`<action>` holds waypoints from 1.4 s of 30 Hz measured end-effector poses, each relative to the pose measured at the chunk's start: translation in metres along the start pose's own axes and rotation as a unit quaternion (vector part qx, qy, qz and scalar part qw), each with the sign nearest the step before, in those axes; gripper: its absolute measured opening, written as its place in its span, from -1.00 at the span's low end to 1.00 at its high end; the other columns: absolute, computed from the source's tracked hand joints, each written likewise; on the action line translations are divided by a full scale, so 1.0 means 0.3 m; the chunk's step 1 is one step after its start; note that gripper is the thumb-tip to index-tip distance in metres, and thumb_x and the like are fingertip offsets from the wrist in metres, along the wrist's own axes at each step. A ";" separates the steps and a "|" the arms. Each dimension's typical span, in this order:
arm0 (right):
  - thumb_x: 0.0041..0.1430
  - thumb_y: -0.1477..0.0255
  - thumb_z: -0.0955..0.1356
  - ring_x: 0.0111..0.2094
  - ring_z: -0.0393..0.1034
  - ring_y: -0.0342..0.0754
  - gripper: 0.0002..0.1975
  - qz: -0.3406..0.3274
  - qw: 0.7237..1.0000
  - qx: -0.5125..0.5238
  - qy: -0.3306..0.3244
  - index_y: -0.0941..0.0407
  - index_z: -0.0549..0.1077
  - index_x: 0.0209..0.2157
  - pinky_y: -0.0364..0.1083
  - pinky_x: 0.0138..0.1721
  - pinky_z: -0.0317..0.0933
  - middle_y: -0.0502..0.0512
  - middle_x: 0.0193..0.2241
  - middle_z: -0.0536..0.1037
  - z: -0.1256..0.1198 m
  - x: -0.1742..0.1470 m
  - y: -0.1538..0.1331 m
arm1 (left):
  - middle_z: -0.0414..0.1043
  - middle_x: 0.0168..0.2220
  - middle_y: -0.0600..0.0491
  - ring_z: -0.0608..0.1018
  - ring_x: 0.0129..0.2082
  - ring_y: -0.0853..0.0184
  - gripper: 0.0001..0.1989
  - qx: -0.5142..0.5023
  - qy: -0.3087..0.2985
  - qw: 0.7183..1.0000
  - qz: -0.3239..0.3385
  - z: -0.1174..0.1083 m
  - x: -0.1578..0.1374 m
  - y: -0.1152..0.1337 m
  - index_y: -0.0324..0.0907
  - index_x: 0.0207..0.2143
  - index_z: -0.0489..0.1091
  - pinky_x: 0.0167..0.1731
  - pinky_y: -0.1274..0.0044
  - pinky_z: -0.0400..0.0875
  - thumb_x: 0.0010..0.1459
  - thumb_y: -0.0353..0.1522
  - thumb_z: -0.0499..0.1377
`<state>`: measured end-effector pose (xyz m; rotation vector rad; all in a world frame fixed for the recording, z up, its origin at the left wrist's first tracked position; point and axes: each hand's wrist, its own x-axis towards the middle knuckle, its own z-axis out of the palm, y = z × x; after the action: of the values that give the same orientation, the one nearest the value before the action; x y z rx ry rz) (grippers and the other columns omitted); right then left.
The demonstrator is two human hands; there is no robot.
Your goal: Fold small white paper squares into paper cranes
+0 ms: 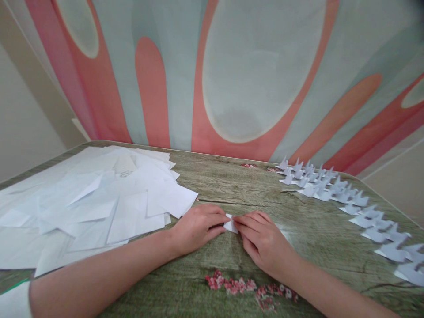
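A small folded piece of white paper (pixel 231 224) is between my two hands, low over the middle of the table. My left hand (pixel 198 225) pinches its left edge between thumb and fingers. From the other side, my right hand (pixel 263 240) has its fingers closed on the right edge, covering part of it. Only the middle of the folded paper shows, so its full shape is hidden. The left forearm passes in front of a spread heap of white paper sheets (pixel 129 207).
Rows of folded white paper cranes (pixel 326 185) stand along the table's right side. The wood-grain table (pixel 212 176) carries printed pink flowers (pixel 232 285) near its front. Behind its far edge hangs a red and grey-blue patterned backdrop (pixel 180 88).
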<state>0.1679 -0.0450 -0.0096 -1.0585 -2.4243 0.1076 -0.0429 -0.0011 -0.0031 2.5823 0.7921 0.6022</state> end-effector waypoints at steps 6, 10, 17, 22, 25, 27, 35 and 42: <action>0.10 0.65 0.24 -0.18 0.31 0.00 -0.69 -0.003 1.000 0.006 0.004 0.15 0.45 -0.15 0.08 -0.07 0.18 0.14 -0.17 0.50 -0.001 0.006 0.004 | 0.43 -0.19 0.03 0.44 -0.19 0.33 -0.78 -0.015 -0.007 1.000 0.003 -0.002 0.000 -0.008 -0.17 -0.12 0.40 -0.14 0.50 0.31 0.16 -0.38 0.11; 0.10 0.66 0.24 -0.17 0.31 0.01 -0.68 -0.008 1.000 0.012 0.003 0.16 0.45 -0.14 0.09 -0.06 0.18 0.16 -0.16 0.50 -0.002 0.005 0.005 | 0.43 -0.19 0.03 0.44 -0.19 0.34 -0.79 -0.023 -0.004 1.000 -0.002 0.001 0.000 -0.014 -0.17 -0.14 0.41 -0.14 0.51 0.31 0.16 -0.37 0.12; 0.11 0.65 0.23 -0.15 0.31 0.00 -0.67 -0.015 1.000 0.020 -0.005 0.14 0.43 -0.11 0.09 -0.05 0.18 0.16 -0.15 0.49 -0.005 0.004 0.013 | 0.43 -0.22 0.04 0.45 -0.21 0.36 -0.81 -0.036 -0.001 0.999 -0.011 0.001 0.004 -0.016 -0.18 -0.18 0.43 -0.15 0.54 0.31 0.16 -0.37 0.12; 0.09 0.65 0.23 -0.13 0.30 0.00 -0.65 -0.026 0.999 0.024 -0.015 0.14 0.42 -0.09 0.08 -0.04 0.20 0.16 -0.15 0.50 -0.005 0.005 0.020 | 0.43 -0.22 0.02 0.45 -0.23 0.38 -0.80 -0.047 0.002 0.999 0.002 0.003 0.005 -0.011 -0.20 -0.21 0.44 -0.16 0.55 0.32 0.21 -0.35 0.06; 0.09 0.65 0.23 -0.11 0.31 0.00 -0.62 -0.035 0.999 0.027 -0.017 0.13 0.40 -0.06 0.09 -0.04 0.20 0.16 -0.14 0.50 -0.004 0.007 0.020 | 0.42 -0.24 0.01 0.45 -0.23 0.38 -0.78 -0.045 0.006 0.999 0.005 0.006 0.006 -0.011 -0.19 -0.22 0.44 -0.18 0.55 0.33 0.23 -0.35 0.02; 0.09 0.64 0.23 -0.11 0.30 -0.01 -0.62 -0.037 0.999 0.030 -0.019 0.13 0.40 -0.05 0.09 -0.03 0.20 0.16 -0.14 0.50 -0.005 0.008 0.018 | 0.42 -0.25 0.01 0.44 -0.24 0.38 -0.77 -0.042 0.005 0.999 0.004 0.005 0.007 -0.011 -0.20 -0.22 0.44 -0.18 0.55 0.33 0.24 -0.35 0.01; 0.11 0.63 0.22 -0.12 0.32 -0.01 -0.64 -0.031 0.999 0.034 -0.012 0.13 0.41 -0.06 0.09 -0.03 0.20 0.18 -0.15 0.50 -0.008 0.011 0.018 | 0.41 -0.21 -0.01 0.44 -0.20 0.34 -0.78 -0.084 -0.030 0.996 0.022 -0.026 0.005 -0.009 -0.18 -0.14 0.40 -0.14 0.51 0.33 0.16 -0.38 0.10; 0.10 0.66 0.21 -0.08 0.29 0.00 -0.61 -0.035 0.998 0.043 -0.026 0.14 0.40 -0.05 0.10 -0.01 0.17 0.17 -0.11 0.48 -0.005 0.011 0.034 | 0.42 -0.18 -0.04 0.44 -0.16 0.34 -0.77 -0.119 -0.049 0.991 0.035 -0.032 0.010 -0.026 -0.20 -0.11 0.39 -0.11 0.52 0.32 0.18 -0.43 0.06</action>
<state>0.1735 -0.0358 -0.0096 -0.9414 -2.4760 0.2168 -0.0487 0.0088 0.0022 2.4070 0.5635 0.5501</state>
